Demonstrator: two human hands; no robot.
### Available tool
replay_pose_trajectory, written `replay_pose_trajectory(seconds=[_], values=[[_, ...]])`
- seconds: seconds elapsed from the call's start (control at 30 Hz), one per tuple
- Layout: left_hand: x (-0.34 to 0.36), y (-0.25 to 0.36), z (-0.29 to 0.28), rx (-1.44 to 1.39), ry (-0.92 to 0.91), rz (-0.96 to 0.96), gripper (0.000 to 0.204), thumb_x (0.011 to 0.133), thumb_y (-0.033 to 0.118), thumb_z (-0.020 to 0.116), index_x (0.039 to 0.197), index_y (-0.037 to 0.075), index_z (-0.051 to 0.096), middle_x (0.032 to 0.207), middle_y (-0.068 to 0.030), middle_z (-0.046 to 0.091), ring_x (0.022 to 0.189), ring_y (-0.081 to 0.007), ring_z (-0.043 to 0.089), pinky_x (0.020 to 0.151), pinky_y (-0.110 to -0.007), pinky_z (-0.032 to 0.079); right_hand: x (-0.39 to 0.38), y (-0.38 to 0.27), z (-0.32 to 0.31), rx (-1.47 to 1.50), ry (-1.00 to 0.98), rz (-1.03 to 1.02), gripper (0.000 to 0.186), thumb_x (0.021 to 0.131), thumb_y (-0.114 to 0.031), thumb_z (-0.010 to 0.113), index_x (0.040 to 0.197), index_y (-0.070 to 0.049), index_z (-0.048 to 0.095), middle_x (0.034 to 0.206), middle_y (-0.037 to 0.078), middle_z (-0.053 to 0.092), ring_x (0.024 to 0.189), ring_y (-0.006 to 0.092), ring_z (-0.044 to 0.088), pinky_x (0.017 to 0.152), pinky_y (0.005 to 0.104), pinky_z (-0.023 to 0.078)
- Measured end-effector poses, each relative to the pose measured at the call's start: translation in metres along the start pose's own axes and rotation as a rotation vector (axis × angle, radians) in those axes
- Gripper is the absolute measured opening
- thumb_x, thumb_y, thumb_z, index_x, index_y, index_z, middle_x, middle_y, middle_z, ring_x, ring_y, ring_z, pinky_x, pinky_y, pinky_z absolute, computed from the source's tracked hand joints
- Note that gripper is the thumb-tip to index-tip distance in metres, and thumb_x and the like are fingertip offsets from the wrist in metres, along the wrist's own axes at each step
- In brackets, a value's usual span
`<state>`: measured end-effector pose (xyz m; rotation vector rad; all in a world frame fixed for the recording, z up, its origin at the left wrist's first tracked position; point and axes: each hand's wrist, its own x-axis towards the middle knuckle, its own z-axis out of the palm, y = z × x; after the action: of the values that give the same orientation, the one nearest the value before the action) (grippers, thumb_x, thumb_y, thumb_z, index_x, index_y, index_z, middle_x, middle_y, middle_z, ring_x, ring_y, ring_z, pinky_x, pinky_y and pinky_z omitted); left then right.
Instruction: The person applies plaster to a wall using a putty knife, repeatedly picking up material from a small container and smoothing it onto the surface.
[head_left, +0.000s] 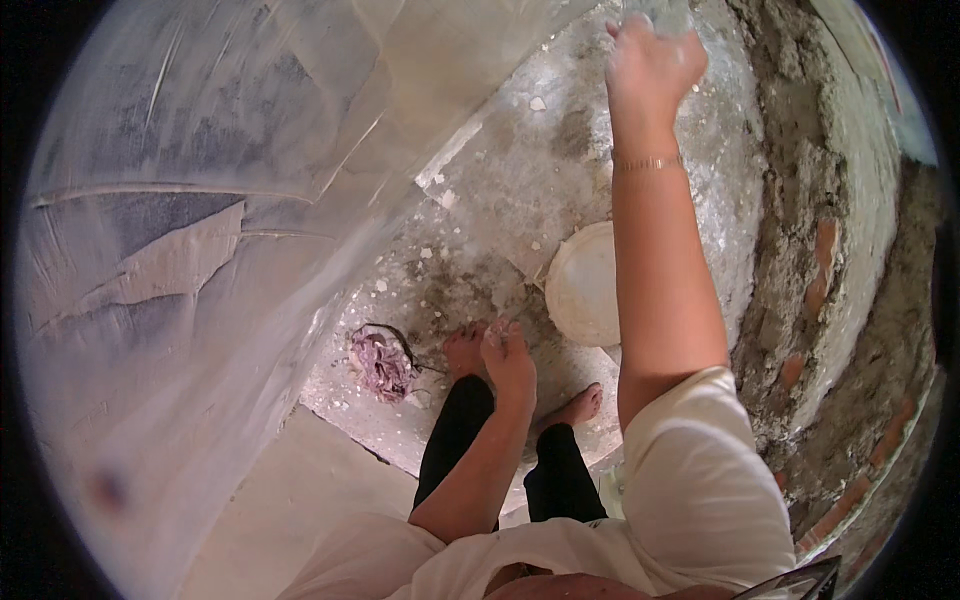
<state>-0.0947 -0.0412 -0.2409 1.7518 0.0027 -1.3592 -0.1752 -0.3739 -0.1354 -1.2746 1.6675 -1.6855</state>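
My right arm reaches far forward, a band round its wrist. At its end my right hand (pixel 655 65) is closed and smeared by motion. A pale, blurred shape beyond the fingers is too unclear to name. My left hand (pixel 509 360) hangs low over my bare feet, with its fingers loosely bent and a little apart, and nothing visible in it. To the left rises a plastered wall (pixel 270 110) with whitish, uneven coats and ridges. A round white lid or bucket top (pixel 583 285) sits on the floor, partly behind my right forearm.
A crumpled purplish cloth (pixel 382 365) with a dark cord lies by the wall's foot. The grey floor (pixel 510 180) is spattered with white bits. At the right runs a rough, broken wall edge (pixel 805 220) with exposed brick. A pale flat surface (pixel 310 490) lies at lower left.
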Motion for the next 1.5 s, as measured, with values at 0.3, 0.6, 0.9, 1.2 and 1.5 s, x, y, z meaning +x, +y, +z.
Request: replay_pose_trajectory(seconds=[0.3, 0.6, 0.9, 1.2, 1.5], values=[[-0.007, 0.01, 0.005, 0.059, 0.004, 0.08, 0.032, 0.087, 0.014, 0.054, 0.112, -0.006, 0.048, 0.079, -0.0033, 0.048, 0.063, -0.0068, 0.043, 0.053, -0.022, 0.035, -0.102, -0.058, 0.038, -0.593, -0.156, -0.324, 0.028, 0.076, -0.001, 0.053, 0.103, 0.009, 0.051, 0.091, 0.017, 0.06, 0.073, 0.0211, 0.062, 0.063, 0.0296, 0.053], [-0.017, 0.012, 0.006, 0.058, -0.009, -0.038, 0.034, 0.085, 0.011, 0.055, 0.114, -0.007, 0.047, 0.081, -0.0045, 0.05, 0.061, -0.0067, 0.042, 0.053, -0.022, 0.034, -0.027, -0.039, -0.036, -0.511, -0.137, -0.141, 0.03, 0.076, -0.002, 0.056, 0.105, 0.004, 0.054, 0.075, 0.015, 0.06, 0.063, 0.0255, 0.057, 0.057, 0.0371, 0.046], [-0.015, -0.002, 0.006, 0.154, 0.008, -0.038, 0.035, 0.085, 0.013, 0.057, 0.114, -0.005, 0.048, 0.104, -0.0121, 0.044, 0.074, -0.0129, 0.049, 0.067, -0.026, 0.04, -0.046, 0.009, 0.012, -0.279, -0.106, -0.466, 0.042, 0.07, 0.004, 0.048, 0.112, 0.005, 0.05, 0.088, 0.022, 0.056, 0.077, 0.0337, 0.055, 0.068, 0.0387, 0.045], [-0.007, -0.026, -0.006, 0.158, 0.036, 0.006, 0.039, 0.084, 0.014, 0.059, 0.116, -0.006, 0.046, 0.1, -0.0127, 0.044, 0.077, -0.0143, 0.05, 0.068, -0.028, 0.04, -0.036, -0.013, -0.029, -0.696, -0.097, -0.551, 0.051, 0.075, 0.003, 0.05, 0.125, 0.003, 0.041, 0.089, 0.022, 0.054, 0.077, 0.0342, 0.055, 0.066, 0.0411, 0.047], [-0.012, -0.019, 0.004, 0.194, -0.025, 0.022, 0.04, 0.082, 0.013, 0.06, 0.114, -0.008, 0.047, 0.095, -0.0141, 0.047, 0.077, -0.0159, 0.049, 0.069, -0.031, 0.04, -0.033, 0.047, 0.033, -0.506, -0.184, -0.609, 0.051, 0.074, 0.003, 0.049, 0.125, 0.003, 0.041, 0.083, 0.02, 0.055, 0.07, 0.0365, 0.055, 0.065, 0.0414, 0.047]])
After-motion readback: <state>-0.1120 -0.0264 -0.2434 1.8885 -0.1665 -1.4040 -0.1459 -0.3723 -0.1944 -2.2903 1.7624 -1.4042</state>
